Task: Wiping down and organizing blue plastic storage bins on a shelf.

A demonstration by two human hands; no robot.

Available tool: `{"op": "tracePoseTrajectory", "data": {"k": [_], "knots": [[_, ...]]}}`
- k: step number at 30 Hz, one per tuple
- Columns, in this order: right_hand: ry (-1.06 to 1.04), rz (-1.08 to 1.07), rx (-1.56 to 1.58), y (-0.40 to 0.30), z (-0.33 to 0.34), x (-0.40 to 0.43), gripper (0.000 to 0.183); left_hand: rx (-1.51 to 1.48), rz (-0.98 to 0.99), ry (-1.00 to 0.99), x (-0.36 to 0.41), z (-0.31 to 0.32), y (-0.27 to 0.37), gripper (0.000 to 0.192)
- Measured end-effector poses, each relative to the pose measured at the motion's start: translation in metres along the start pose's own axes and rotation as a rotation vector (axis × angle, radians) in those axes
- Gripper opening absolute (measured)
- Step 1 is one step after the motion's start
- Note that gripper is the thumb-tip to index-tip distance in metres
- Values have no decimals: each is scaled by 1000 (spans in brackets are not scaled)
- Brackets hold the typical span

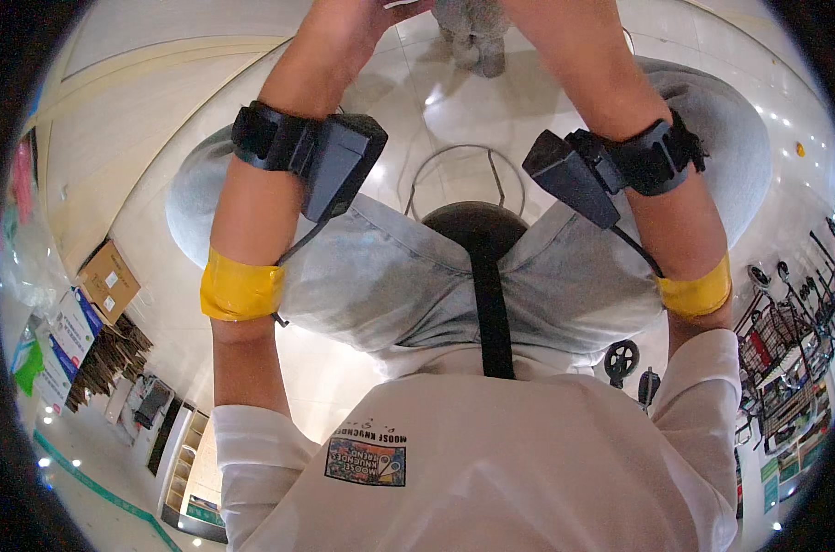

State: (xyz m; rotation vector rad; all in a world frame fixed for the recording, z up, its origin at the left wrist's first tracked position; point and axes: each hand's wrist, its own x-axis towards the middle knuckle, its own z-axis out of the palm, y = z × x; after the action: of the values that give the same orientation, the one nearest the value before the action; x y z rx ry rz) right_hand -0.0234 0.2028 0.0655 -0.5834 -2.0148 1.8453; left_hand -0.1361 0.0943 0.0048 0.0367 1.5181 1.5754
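Only a small part of my left hand [402, 10] shows at the top edge; its fingers are mostly cut off. My right hand is out of view, though its forearm reaches up to the top edge. Between the two forearms, a grey fuzzy thing [474, 31], perhaps a plush toy, hangs into view from the top edge. Whether either hand touches it cannot be seen. Each forearm wears a black strapped device, the left device [345, 165] and the right device [572, 179], with a cable running under yellow tape.
Below lie my spread knees in grey trousers [390, 269], a black strap [493, 310] and a thin cable loop [469, 148] over glossy floor tiles. At left are a cardboard box [110, 279] and stacked cardboard [110, 366]. Wire baskets [776, 345] and a caster wheel [621, 360] are at right.
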Motion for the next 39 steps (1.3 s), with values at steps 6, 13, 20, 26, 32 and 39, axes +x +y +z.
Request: {"op": "tracePoseTrajectory", "data": {"k": [6, 13, 20, 26, 32, 39], "knots": [[64, 75, 124, 5, 5, 3, 21, 8, 49, -173, -4, 3, 3, 60], [46, 273, 448, -8, 7, -1, 19, -107, 121, -139, -9, 0, 19, 62], [-95, 144, 299, 45, 7, 10, 20, -24, 285, -369, -21, 7, 22, 64], [-22, 188, 167, 16, 0, 2, 29, 103, 335, -309, 3, -10, 6, 60], [104, 76, 368, 37, 7, 9, 33, 448, 502, -384, -7, -2, 13, 59], [38, 332, 492, 15, 0, 2, 30, 523, 269, -275, 0, 0, 19, 60]]}}
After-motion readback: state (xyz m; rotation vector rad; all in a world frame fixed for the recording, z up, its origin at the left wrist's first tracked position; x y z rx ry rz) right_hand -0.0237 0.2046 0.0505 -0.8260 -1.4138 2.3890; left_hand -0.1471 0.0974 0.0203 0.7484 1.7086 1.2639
